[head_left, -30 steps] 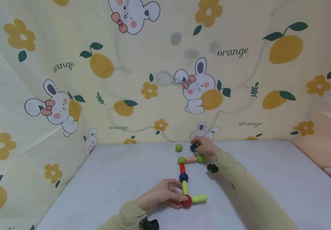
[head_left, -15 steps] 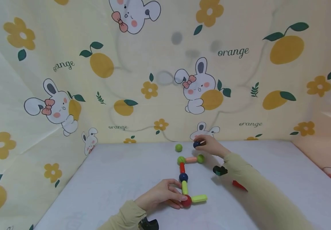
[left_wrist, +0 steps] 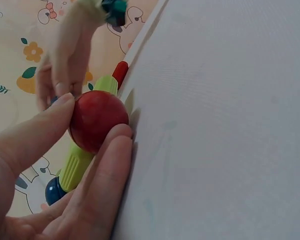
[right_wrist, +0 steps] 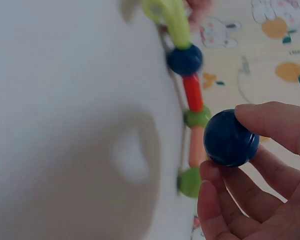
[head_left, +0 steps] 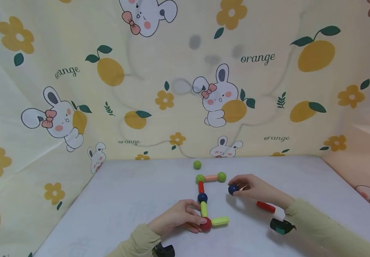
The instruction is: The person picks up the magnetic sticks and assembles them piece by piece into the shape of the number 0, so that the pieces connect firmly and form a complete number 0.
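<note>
My left hand point(head_left: 181, 217) pinches a red ball point(left_wrist: 99, 121) between thumb and fingers, at the near end of a chain of balls and rods on the table. From that ball one yellow-green rod point(head_left: 220, 221) points right, and another point(head_left: 203, 209) runs up to a blue ball point(head_left: 202, 197). Beyond it come a red rod point(head_left: 201, 187), a green ball point(head_left: 199, 178), a pink rod point(head_left: 211, 177) and a second green ball point(head_left: 221, 176). My right hand point(head_left: 255, 189) holds a loose blue ball point(right_wrist: 231, 138) in its fingertips, right of the chain and apart from it.
A loose green ball point(head_left: 197, 164) lies near the table's back edge. Under my right wrist are a red rod point(head_left: 266, 207) and a white piece point(head_left: 279, 213), partly hidden. A printed curtain point(head_left: 159, 71) closes off the back and sides.
My right hand has brought the loose blue ball from the back of the table toward me and slightly right, uncovering the red rod and white piece. My left hand keeps its grip on the red ball.
</note>
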Demonstrator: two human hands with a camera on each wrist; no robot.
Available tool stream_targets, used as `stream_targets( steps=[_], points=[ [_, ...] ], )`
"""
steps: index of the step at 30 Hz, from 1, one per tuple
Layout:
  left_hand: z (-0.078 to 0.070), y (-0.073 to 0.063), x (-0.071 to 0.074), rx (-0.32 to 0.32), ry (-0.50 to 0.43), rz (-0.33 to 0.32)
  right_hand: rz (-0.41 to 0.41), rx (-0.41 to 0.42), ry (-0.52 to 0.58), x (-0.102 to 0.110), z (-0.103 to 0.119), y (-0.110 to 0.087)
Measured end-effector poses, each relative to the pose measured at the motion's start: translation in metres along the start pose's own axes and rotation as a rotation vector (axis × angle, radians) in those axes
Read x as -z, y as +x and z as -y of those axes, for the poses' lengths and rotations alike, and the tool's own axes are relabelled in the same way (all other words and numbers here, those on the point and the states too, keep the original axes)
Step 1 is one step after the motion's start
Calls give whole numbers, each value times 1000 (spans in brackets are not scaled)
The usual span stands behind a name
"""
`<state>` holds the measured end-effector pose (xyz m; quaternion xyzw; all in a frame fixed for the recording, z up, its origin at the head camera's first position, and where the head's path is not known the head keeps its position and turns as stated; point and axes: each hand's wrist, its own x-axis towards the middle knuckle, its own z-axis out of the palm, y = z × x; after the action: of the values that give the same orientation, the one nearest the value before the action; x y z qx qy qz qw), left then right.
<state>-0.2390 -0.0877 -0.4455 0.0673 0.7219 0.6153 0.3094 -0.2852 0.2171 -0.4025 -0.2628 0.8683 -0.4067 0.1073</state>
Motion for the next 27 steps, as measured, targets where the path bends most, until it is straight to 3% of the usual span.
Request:
stream_targets(
  steps=[11,17,27],
  points=[
    [0,1,0,-11,-26,13,105,22,98,-32,2,-39],
    [0,-1,-1,-10,-23,6,133,23,165,-44,-2,-43],
    [0,-1,-2,-24,-22,2,120,53,135,-48,-2,-47]
  ],
)
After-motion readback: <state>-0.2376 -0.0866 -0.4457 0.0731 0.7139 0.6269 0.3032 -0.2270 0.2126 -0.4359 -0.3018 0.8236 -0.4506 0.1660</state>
